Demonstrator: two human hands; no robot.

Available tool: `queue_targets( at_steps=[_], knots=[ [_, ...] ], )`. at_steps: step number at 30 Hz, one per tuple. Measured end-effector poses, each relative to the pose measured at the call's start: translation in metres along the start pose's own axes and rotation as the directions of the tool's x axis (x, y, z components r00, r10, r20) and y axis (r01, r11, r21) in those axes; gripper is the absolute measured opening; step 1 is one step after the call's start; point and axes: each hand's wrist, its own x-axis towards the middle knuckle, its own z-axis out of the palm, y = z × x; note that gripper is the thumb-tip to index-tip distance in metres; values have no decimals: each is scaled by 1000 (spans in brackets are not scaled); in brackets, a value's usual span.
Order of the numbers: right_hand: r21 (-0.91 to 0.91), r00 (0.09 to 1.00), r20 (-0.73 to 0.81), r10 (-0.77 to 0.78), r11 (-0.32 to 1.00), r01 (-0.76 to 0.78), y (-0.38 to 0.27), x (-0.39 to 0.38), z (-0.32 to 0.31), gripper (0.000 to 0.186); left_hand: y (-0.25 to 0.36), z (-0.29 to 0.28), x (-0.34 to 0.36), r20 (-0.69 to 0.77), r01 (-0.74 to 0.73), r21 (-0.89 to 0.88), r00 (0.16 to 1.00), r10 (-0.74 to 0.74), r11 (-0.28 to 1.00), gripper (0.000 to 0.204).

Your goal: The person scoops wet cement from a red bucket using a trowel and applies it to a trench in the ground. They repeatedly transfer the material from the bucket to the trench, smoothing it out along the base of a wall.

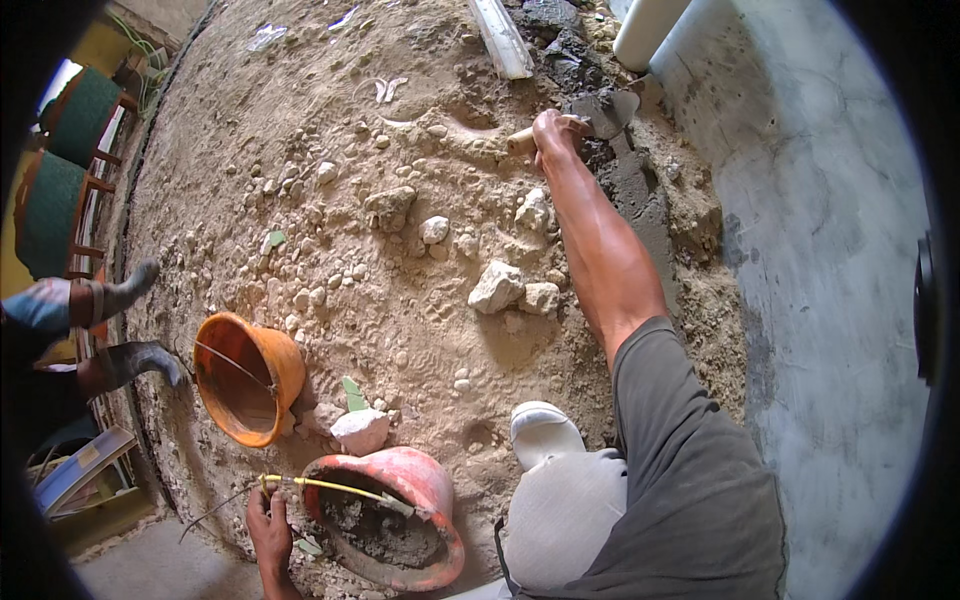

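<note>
My right hand (pixel 556 138) is closed round the wooden handle of a trowel, whose flat grey blade (pixel 607 113) rests over wet mortar (pixel 642 200) along the foot of the wall. Near the lower edge, my left hand (pixel 268 530) has its fingers closed at the yellow-covered handle (pixel 325 485) of a bucket. This reddish bucket (pixel 425 480) leans toward me and holds grey wet mortar (pixel 380 530).
An orange bucket (pixel 285 365) stands beyond the red one. Pale stones (pixel 497 287) lie about the sandy ground. A smooth grey wall (pixel 830 300) rises at right, with a white pipe (pixel 648 30) beside it. Another person's boots (pixel 130 365) stand at left, near green chairs (pixel 50 210).
</note>
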Motion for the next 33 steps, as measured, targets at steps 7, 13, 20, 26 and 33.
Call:
queue_targets(
  at_steps=[7,13,20,26,33],
  knots=[
    [-7,987,107,-119,993,121,-36,80,24,39,-3,6,1,-60,5,131,998,3,991,16],
    [128,988,23,-150,981,146,-64,124,19,38,16,21,3,-120,131,135,986,-115,982,24],
    [70,987,96,-132,990,126,-119,72,13,32,38,5,-5,-49,108,157,994,-101,982,34],
    [241,926,292,-240,955,172,-119,191,-24,17,25,24,13,-8,86,127,996,-85,988,18],
    [-587,871,362,-333,644,490,-138,90,-9,24,25,-10,-37,-103,196,153,978,-182,969,24]
  ],
)
